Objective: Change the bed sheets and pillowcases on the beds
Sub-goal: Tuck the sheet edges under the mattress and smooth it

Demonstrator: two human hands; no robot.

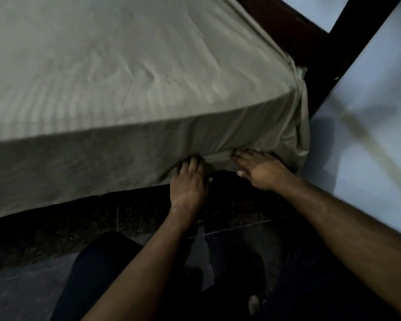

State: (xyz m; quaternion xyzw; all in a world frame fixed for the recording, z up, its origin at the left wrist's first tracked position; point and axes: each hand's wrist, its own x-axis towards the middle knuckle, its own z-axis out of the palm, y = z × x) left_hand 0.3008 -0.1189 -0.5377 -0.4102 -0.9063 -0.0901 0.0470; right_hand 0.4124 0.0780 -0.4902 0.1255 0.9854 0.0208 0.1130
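A grey-green striped bed sheet covers the mattress and hangs down its near side. Both hands are at the sheet's lower hem near the right corner of the bed. My left hand presses on the hanging edge, fingers spread and tips tucked under the fabric. My right hand lies flat just to the right, its fingertips pushed in under the mattress with the sheet. The corner fabric hangs in loose folds beside my right hand.
A dark wooden bed frame runs along the far right of the mattress. A pale wall stands close on the right. Below is a dark tiled floor. My dark-trousered knee is at the bottom centre.
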